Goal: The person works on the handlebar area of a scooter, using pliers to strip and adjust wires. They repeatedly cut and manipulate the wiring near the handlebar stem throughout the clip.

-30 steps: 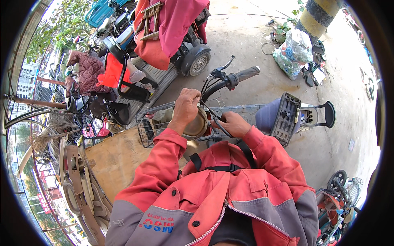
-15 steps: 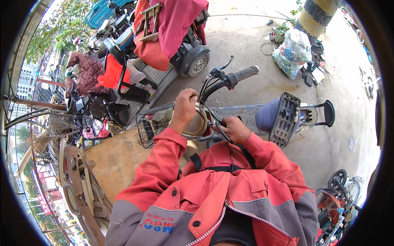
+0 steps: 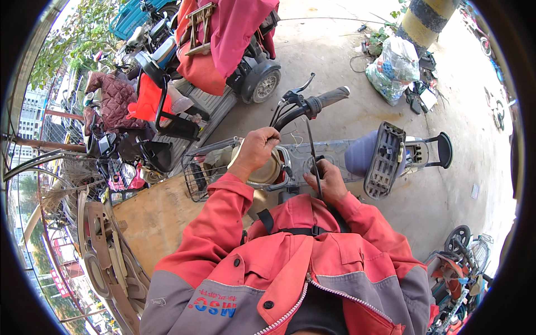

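A grey electric bike (image 3: 329, 153) lies on its side in front of me, with a wire basket (image 3: 204, 167) at its front. My left hand (image 3: 255, 149) grips the round beige headlight housing (image 3: 268, 172) below the black handlebar (image 3: 312, 105). Just right of that housing, my right hand (image 3: 328, 181) is closed on a long thin screwdriver (image 3: 311, 146), whose shaft points up past the handlebar stem. Both sleeves are red-orange. The tool's handle is hidden inside my fist.
The bike's seat and rear rack (image 3: 385, 159) lie to the right. A wooden board (image 3: 151, 215) sits at lower left. Parked scooters under red covers (image 3: 223, 39) stand behind, a full plastic bag (image 3: 393, 67) rests by a yellow-black pillar (image 3: 424, 17), and more cycles (image 3: 463, 251) are at right.
My right hand has slid slightly right and toward me, and the screwdriver shaft has swung away from the headlight to point upward. My left hand stays on the headlight housing.
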`<state>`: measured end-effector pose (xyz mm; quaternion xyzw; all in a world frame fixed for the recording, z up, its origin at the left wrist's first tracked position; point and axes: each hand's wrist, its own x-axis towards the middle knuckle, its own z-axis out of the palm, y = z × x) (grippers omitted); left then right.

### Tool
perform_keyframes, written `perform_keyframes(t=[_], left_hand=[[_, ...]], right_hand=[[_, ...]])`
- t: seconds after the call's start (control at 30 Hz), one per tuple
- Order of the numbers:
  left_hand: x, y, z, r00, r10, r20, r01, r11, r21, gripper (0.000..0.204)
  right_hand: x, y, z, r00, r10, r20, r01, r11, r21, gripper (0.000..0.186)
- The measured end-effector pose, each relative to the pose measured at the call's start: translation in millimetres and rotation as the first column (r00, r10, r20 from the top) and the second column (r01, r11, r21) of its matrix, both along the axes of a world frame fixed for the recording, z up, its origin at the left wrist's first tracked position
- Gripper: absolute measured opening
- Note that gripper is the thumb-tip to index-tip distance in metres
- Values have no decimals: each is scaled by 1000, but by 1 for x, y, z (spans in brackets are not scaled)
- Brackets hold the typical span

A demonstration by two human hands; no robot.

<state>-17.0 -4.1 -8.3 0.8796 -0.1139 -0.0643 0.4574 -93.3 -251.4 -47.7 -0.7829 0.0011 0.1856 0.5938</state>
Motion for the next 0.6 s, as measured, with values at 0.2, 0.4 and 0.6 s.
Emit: perform_keyframes(t=[0.2, 0.4, 0.6], left_hand=[[0, -4, 0, 999, -35, -11, 36, 998, 46, 10], [1, -2, -7, 995, -74, 70, 73, 997, 28, 16], [1, -2, -7, 994, -77, 81, 74, 996, 42, 17]], right_hand=[[12, 23, 5, 979, -198, 37, 188, 965, 185, 26], [18, 47, 2, 940, -310, 145, 256, 917, 305, 24], [1, 42, -21, 965, -237, 112, 212, 957, 197, 28]])
